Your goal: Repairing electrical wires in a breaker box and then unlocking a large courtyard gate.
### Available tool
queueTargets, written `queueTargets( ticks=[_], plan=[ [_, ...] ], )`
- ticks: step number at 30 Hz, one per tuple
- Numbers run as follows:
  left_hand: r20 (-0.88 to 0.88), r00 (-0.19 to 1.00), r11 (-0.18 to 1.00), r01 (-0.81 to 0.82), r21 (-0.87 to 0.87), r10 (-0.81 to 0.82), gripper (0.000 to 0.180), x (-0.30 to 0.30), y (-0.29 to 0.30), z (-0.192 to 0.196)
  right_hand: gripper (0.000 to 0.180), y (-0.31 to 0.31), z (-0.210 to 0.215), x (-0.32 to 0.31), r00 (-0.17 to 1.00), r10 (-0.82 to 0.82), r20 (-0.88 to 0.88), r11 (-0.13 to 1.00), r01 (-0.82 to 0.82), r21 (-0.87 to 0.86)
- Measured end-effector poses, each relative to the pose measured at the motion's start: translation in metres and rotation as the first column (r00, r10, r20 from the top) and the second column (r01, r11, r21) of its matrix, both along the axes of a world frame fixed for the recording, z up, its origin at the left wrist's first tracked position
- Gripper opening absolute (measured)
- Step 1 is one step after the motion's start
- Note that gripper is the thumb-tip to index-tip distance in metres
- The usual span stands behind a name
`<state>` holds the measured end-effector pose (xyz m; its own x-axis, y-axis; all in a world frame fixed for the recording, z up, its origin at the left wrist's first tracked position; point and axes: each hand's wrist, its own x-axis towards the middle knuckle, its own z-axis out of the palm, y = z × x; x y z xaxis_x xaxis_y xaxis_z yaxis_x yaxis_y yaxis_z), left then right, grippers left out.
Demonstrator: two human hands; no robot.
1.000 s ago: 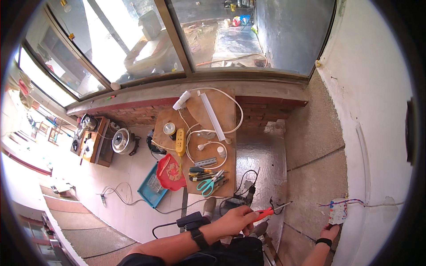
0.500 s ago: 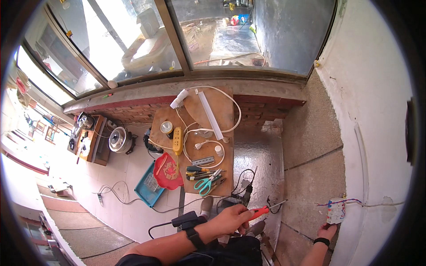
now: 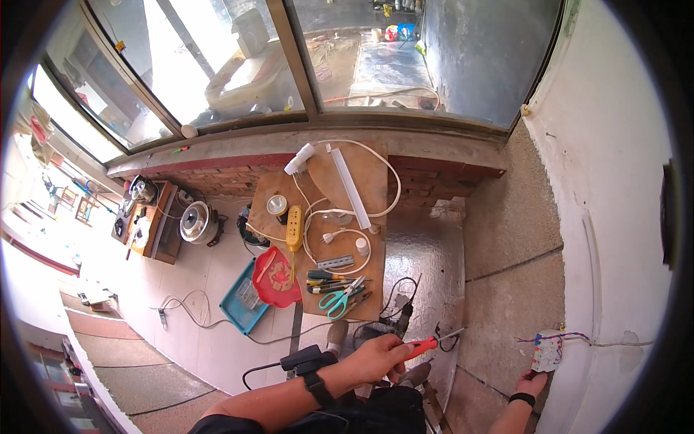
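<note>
My left hand is closed round the red handle of a screwdriver, its metal shaft pointing right. At the white wall on the right, my right hand grips the lower edge of a white circuit breaker block. Red and blue twisted wires run along the block's top, joining a grey cable on the wall. On the wooden table lie teal-handled scissors, several hand tools, a yellow power strip, a white tube lamp and a coiled white cable with a plug.
A red tray and a blue basket stand left of the table. A power drill sits on the floor at its near right corner. Cables cross the tiles. Farther left are a rice cooker and a low cabinet.
The view has shifted a little, so the table and window sit slightly to the right. Both hands keep their holds, on the screwdriver and on the breaker block.
</note>
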<state>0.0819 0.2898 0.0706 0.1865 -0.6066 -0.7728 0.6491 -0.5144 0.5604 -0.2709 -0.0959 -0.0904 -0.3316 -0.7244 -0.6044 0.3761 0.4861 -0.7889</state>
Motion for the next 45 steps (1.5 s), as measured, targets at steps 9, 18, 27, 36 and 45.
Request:
queueTargets(
  ticks=[9,18,27,36,45],
  plan=[
    [0.013,1.0,1.0,0.004,-0.003,-0.003,0.039,-0.005,0.003,-0.006,0.014,0.015,-0.003,0.007,0.997,0.048,0.054,0.995,-0.043,-0.088],
    [0.033,0.998,0.998,-0.055,0.0,0.055,0.041,-0.009,0.016,-0.009,0.015,0.046,-0.016,-0.001,0.992,0.112,-0.051,0.993,-0.114,-0.044],
    [-0.057,0.968,0.967,-0.242,0.075,0.246,0.037,-0.022,0.098,-0.057,0.005,0.186,-0.018,0.145,0.449,0.883,-0.134,0.468,-0.828,0.31],
    [0.02,0.747,0.733,-0.656,0.182,0.664,0.031,0.015,0.224,-0.123,0.019,0.315,-0.062,0.374,-0.352,0.867,-0.352,-0.324,-0.936,0.138],
    [0.102,0.71,0.689,-0.702,0.177,0.697,0.034,0.093,0.329,-0.208,0.014,0.356,-0.143,0.531,-0.387,0.447,-0.806,-0.339,-0.908,0.248]
  ],
)
